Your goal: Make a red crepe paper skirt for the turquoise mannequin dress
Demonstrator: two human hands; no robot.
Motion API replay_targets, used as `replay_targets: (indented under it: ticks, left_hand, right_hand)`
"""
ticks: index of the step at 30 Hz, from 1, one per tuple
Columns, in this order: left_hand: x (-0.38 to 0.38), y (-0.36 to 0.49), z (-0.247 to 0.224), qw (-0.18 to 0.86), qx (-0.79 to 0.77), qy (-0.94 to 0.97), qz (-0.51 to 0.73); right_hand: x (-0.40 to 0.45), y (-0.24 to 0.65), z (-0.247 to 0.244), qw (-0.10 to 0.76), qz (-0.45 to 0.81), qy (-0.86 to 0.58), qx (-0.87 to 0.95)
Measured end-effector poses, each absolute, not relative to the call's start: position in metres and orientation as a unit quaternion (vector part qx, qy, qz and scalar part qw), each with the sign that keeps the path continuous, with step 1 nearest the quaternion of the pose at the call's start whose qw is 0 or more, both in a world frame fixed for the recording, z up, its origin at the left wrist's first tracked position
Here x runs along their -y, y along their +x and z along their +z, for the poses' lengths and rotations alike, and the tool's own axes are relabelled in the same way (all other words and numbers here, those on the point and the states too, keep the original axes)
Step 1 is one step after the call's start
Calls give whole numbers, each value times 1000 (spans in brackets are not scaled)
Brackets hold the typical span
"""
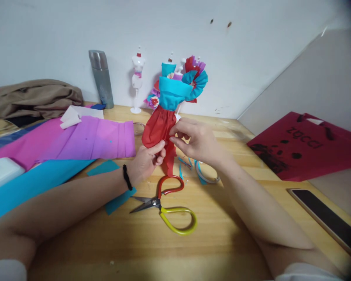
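Observation:
A mini mannequin wears a turquoise crepe-paper bodice (175, 91) with a large turquoise flower at its right shoulder. From its waist hangs a red crepe-paper skirt (156, 127), gathered at the top, with a loose strip trailing down. My left hand (148, 162), with a black band at the wrist, pinches the skirt's lower edge between thumb and fingers. On the skirt's right side, my right hand (194, 140) has curled fingers with thumb and forefinger close together at the red paper. Below both hands lie scissors (154, 202) with one red and one yellow handle, blades apart.
Purple crepe paper (102, 136) and a turquoise sheet (46, 181) spread across the left. A bare mannequin (137, 78) and a metal flask (101, 80) stand behind. Right of my hands are a tape roll (207, 173), a phone (324, 218) and a red bag (307, 148).

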State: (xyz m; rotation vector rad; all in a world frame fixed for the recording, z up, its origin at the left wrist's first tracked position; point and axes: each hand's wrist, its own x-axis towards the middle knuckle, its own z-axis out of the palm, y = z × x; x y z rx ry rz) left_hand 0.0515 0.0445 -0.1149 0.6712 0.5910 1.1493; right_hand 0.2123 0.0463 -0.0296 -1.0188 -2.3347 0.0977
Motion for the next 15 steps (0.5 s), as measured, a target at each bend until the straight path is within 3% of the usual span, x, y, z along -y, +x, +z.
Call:
replay_targets:
  ticks: [10,15]
  left_hand:
    - [-44,51,-113,743,-264,321,525]
    - [-44,52,-111,740,-278,311,527]
  right_hand:
    - [-43,211,-29,255,-1,-383,888]
    - [-44,208,-32,193,-45,-361,911]
